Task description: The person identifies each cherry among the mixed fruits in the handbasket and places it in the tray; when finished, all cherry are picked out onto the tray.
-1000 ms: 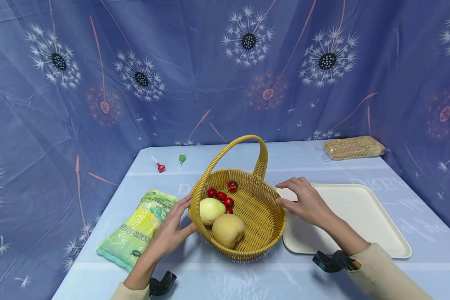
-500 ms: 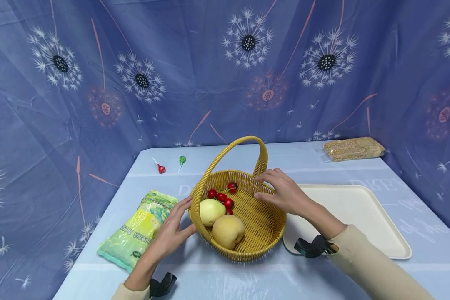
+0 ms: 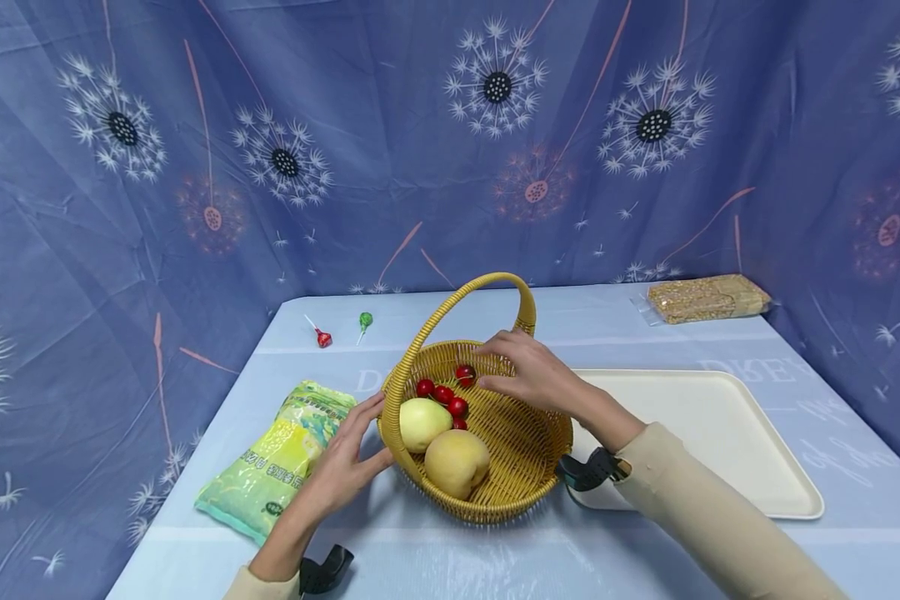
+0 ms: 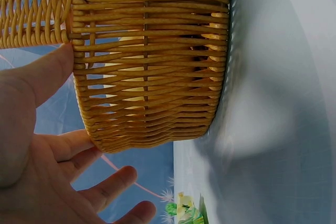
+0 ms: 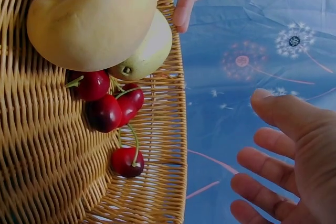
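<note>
Wicker basket: yellow woven cane with an arched handle, standing upright on the blue-covered table, between the green packet and the cream tray.
Basket contents: one peach at the near side, one pale pear touching it at the left rim, several red cherries behind them; one cherry lies apart, nearer the far wall.
Left hand: fingers spread and fairly straight, pressed against the basket's outer left wall; thumb on the rim near the handle foot, as the left wrist view shows. Nothing gripped.
Right hand: hovers over the far half of the basket, inside the handle arch, fingers apart and loosely bent, fingertips close to the lone cherry. Holds nothing; contact with the cherry cannot be told.
Green packet: flat on the table, just left of the left hand.
Cream tray: right of the basket, its near-left corner just beside the basket.
Far table: two lollipops at back left, a clear noodle pack at back right.
</note>
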Tool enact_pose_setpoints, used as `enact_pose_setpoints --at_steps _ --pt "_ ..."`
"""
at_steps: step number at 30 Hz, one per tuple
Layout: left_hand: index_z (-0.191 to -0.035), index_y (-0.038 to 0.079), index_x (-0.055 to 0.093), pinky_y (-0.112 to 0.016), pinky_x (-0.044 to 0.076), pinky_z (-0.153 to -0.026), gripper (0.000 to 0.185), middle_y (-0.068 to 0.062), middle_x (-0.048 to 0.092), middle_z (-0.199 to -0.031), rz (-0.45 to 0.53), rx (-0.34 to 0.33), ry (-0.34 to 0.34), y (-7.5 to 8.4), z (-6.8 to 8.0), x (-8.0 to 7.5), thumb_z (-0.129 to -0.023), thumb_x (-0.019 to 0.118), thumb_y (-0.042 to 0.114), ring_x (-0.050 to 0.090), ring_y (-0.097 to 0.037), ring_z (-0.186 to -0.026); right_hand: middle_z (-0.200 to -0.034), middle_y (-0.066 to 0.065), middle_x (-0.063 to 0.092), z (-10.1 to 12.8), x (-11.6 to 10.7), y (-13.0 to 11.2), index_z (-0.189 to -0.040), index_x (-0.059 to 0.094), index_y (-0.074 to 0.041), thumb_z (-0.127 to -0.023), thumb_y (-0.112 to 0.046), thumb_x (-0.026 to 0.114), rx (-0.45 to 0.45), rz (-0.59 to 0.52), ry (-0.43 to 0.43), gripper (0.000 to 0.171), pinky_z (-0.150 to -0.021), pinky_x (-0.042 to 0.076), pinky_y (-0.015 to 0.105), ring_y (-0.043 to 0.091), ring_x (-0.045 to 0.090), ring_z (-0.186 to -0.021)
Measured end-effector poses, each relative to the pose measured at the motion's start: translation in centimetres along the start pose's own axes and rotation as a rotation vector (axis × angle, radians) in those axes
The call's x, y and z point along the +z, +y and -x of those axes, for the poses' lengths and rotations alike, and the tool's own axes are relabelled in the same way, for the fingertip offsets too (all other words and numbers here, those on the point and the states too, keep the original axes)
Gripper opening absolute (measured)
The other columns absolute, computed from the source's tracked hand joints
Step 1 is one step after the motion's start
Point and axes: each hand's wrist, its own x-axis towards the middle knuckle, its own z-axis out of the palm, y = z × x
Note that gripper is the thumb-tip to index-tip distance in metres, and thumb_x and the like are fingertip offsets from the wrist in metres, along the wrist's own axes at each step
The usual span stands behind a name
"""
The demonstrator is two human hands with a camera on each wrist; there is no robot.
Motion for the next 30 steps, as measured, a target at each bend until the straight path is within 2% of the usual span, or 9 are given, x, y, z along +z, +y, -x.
enact_pose_setpoints --at_steps 5,10,13,24,30 --pt "-0.143 0.016 0.039 -0.065 0.028 -0.108 0.07 -0.002 0.03 -0.154 -0.005 0.001 0.003 -0.1 0.0 0.0 -0.084 0.069 0.038 0.027 -0.034 -0.142 -0.121 0.003 0.062 -1.0 0.8 0.2 -0.123 0.062 -0.016 -0.087 -0.036 0.066 0.006 -0.023 -0.057 0.041 -0.104 0.042 0.049 0.025 0.053 -0.12" --pt "-0.144 0.015 0.039 -0.065 0.03 -0.106 0.068 -0.003 0.03 -0.154 -0.01 0.015 0.009 -0.3 0.0 0.0 -0.085 0.068 0.035 0.027 -0.036 -0.141 -0.123 0.002 0.061 -1.8 1.8 0.6 -0.124 0.061 -0.016 -0.087 -0.034 0.066 0.019 -0.054 -0.133 0.042 -0.095 0.045 0.044 0.022 0.051 -0.116" --pt "-0.144 0.016 0.039 -0.065 0.03 -0.106 0.067 -0.003 0.029 -0.154 -0.001 0.012 0.005 -0.2 0.1 0.0 -0.086 0.068 0.034 0.027 -0.036 -0.141 -0.125 0.0 0.059 -2.0 2.3 0.8 -0.125 0.061 -0.015 -0.087 -0.034 0.067 0.02 -0.054 -0.172 0.043 -0.096 0.045 0.042 0.021 0.05 -0.116" --pt "-0.145 0.016 0.036 -0.051 0.044 -0.103 0.066 -0.003 0.025 -0.155 0.103 0.015 -0.029 0.0 0.0 0.0 -0.088 0.066 0.029 0.035 -0.033 -0.137 -0.128 0.002 0.058 -2.9 3.7 1.4 -0.127 0.059 -0.014 -0.089 -0.031 0.065 0.012 -0.035 -0.265 0.042 -0.104 0.041 0.046 0.025 0.047 -0.126" --pt "-0.146 0.013 0.035 -0.046 0.045 -0.103 0.069 -0.002 0.025 -0.155 0.127 -0.019 -0.034 0.2 0.0 0.2 -0.087 0.067 0.032 0.037 -0.033 -0.137 -0.122 0.001 0.06 -3.0 4.6 1.8 -0.124 0.061 -0.012 -0.087 -0.029 0.067 -0.004 -0.017 -0.29 0.041 -0.099 0.045 0.042 0.022 0.052 -0.117"
